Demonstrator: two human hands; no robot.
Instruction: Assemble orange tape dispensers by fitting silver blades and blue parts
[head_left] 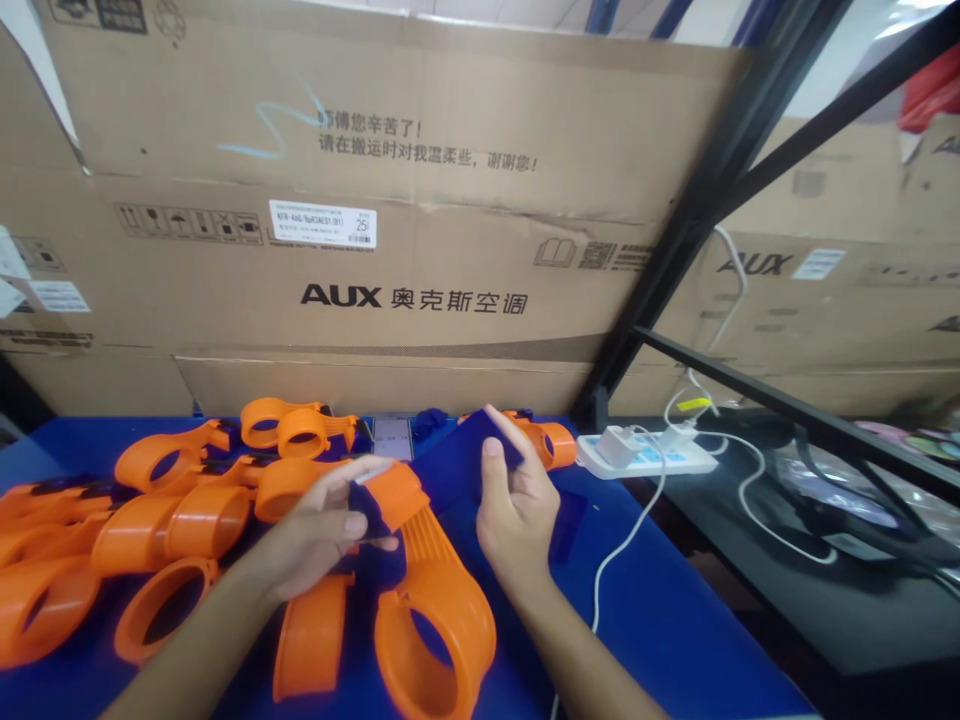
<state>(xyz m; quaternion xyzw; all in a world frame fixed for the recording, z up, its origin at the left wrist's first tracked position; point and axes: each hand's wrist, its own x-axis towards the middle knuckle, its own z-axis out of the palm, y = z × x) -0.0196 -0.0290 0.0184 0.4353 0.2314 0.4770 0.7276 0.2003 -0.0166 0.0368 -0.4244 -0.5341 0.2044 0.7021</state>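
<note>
An orange plastic tape dispenser [442, 590] with a large ring hangs tilted in front of me, its ring toward me. My left hand [319, 530] is wrapped round its far end, where a dark blue piece shows by the fingers. From that end a flat dark blue strip [459, 462] reaches over to my right hand [517, 500]. The right thumb and fingers pinch the strip's right end. What the strip is made of I cannot tell. Below my left wrist stands another orange ring piece [311, 640].
Several more orange dispensers [172, 515] crowd the left of the blue table [660, 620]. A phone [393, 437] lies at the back. To the right are a white power strip [645, 455] with cables and a black metal frame [675, 240]. Cardboard boxes [420, 250] wall off the back.
</note>
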